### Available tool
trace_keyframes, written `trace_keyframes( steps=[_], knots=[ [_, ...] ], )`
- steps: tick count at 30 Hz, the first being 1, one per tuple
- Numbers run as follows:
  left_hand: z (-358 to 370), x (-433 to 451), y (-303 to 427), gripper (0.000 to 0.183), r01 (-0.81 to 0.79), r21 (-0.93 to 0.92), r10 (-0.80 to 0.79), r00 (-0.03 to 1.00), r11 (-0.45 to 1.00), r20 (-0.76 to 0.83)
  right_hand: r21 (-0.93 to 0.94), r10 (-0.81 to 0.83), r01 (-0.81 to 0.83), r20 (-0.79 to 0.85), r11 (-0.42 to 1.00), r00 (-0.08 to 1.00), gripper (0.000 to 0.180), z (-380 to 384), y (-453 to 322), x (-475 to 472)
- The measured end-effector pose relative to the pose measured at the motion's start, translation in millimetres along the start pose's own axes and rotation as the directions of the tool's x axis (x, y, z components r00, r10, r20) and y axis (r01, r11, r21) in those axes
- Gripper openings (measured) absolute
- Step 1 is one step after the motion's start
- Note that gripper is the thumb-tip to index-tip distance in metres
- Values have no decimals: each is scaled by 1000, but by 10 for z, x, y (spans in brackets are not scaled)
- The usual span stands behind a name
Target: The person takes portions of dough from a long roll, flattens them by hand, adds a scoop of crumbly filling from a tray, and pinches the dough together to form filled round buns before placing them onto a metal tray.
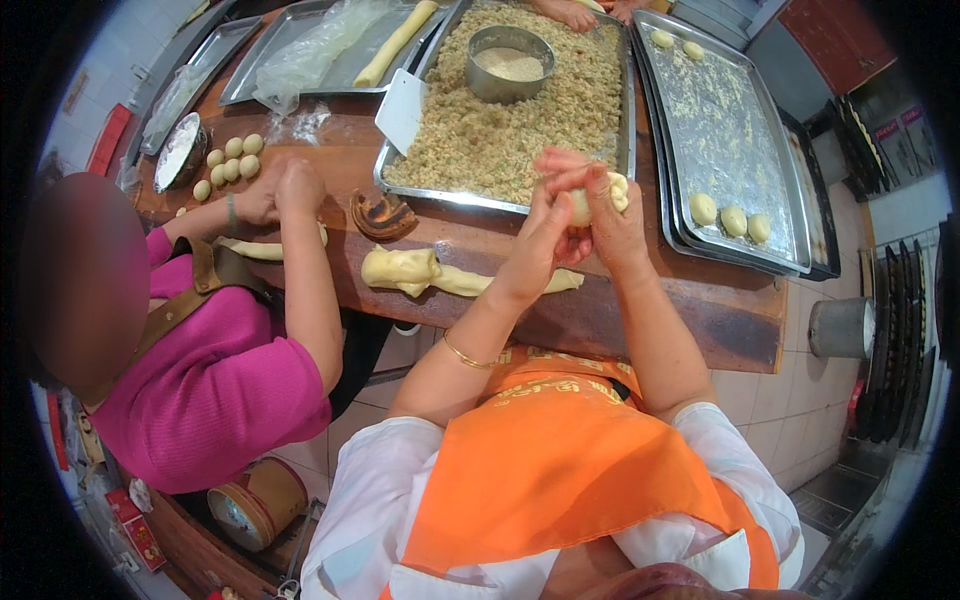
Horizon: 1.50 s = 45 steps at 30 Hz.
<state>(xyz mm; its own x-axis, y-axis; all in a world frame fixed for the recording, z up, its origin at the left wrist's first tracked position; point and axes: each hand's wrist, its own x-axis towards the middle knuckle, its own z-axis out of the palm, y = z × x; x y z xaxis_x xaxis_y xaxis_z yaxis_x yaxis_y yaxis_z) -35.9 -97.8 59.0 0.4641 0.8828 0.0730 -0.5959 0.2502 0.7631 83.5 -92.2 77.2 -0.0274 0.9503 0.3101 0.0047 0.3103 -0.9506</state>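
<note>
Both my hands meet over the near right corner of a metal tray [450,196] of crumbly filling [487,135]. My left hand [551,225] cups a pale ball [580,208], largely hidden by the fingers. Against it from the right presses my right hand [611,214], with a piece of yellow dough [618,192] held between its thumb and fingers. Whether ball and dough are joined, I cannot tell. Below my hands, a lump of dough [401,268] with a long dough strip [465,281] lies along the table edge. A metal ring [510,66] with crumbs inside stands in the filling.
At left, a co-worker's hands [289,191] work beside several small balls [232,161] and a bowl of white powder [180,154]. A white scraper [401,112] leans on the tray. Stacked trays [742,150] with dough balls stand right. Another person's hand [570,13] reaches in at the far side.
</note>
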Motion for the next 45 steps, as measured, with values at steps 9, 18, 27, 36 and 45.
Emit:
trace_keyframes(
  steps=[9,18,27,36,45],
  knots=[
    [-106,80,-116,62,-119,275,125,992,954,-3,-33,-52,57,158,998,986,64,-88,78,44],
    [-358,47,23,71,29,344,-102,975,939,196,0,-46,47,86,999,995,68,18,-50,5],
    [-168,14,47,57,22,221,-45,994,975,99,167,19,-28,56,986,998,67,-8,13,3],
    [-109,121,-212,53,-249,308,250,967,918,37,123,47,-59,97,991,994,75,-119,178,83],
    [-132,56,-92,53,-129,389,124,992,912,38,103,69,-96,242,990,968,80,-178,243,97]
  ],
)
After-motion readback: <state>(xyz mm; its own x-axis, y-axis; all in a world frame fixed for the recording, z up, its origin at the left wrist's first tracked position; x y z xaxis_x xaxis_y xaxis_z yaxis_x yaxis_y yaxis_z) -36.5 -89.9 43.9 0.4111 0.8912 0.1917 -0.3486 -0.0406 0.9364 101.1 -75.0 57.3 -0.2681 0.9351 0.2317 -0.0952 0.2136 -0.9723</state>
